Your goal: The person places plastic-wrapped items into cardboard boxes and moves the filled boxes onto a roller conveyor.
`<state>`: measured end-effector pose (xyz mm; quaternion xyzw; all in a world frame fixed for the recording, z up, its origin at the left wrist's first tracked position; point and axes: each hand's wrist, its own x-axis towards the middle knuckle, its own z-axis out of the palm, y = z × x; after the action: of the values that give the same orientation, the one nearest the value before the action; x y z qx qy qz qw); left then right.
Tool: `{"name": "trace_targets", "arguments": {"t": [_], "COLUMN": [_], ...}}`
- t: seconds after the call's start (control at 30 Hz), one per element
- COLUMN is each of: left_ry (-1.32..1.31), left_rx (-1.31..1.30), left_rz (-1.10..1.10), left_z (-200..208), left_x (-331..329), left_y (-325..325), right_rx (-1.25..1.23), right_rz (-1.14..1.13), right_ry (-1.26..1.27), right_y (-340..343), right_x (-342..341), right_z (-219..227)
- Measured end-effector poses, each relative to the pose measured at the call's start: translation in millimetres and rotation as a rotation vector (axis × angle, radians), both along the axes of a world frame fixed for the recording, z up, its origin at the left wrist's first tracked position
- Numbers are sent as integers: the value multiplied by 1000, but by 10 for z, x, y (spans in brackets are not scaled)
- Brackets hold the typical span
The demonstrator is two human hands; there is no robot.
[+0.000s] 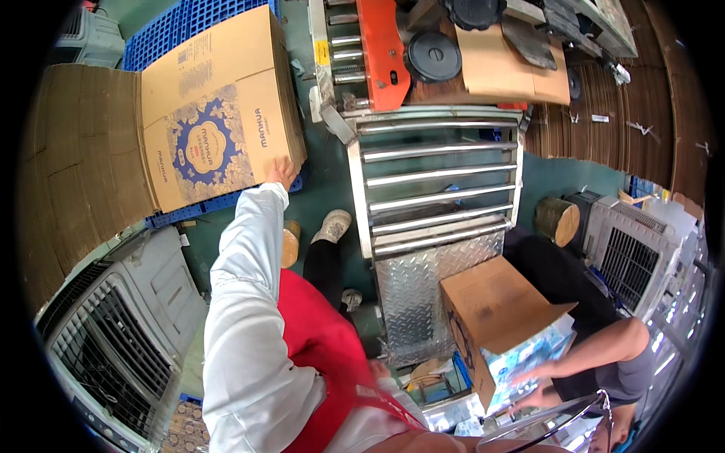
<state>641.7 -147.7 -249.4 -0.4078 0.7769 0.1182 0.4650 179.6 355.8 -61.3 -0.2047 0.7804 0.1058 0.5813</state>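
My left hand, in a white sleeve, reaches out to a stack of flattened cardboard cartons. Its fingers are stretched out and rest at the near right corner of the top carton, which is brown with a blue floral print. The stack lies on a blue pallet. Close to my red apron, only a small part of my right hand shows. Its fingers are too blurred and covered to make out, and nothing is visible in it.
A roller conveyor with a diamond-plate end stands at centre, below an orange machine part. At right, another person's arms reach to an open carton of blue-white packs. Grey coolers and tape rolls stand around.
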Motion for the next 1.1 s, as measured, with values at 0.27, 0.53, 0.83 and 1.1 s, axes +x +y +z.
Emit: {"name": "trace_targets", "arguments": {"t": [0.27, 0.53, 0.83, 1.1], "left_ry": [190, 713, 1253, 2093], "left_rx": [-289, -880, -746, -759], "left_rz": [-18, 1023, 840, 434], "left_z": [486, 2376, 6193, 6922], "left_x": [586, 1139, 59, -604], "left_y": [781, 1106, 1829, 1954], "right_rx": [-137, -265, -924, -1559], "right_rz": [-698, -494, -572, 608], "right_ry": [-109, -188, -189, 689], "right_y": [-274, -14, -718, -1153], "right_x": [0, -297, -203, -696], "right_z": [131, -655, -367, 3664]}}
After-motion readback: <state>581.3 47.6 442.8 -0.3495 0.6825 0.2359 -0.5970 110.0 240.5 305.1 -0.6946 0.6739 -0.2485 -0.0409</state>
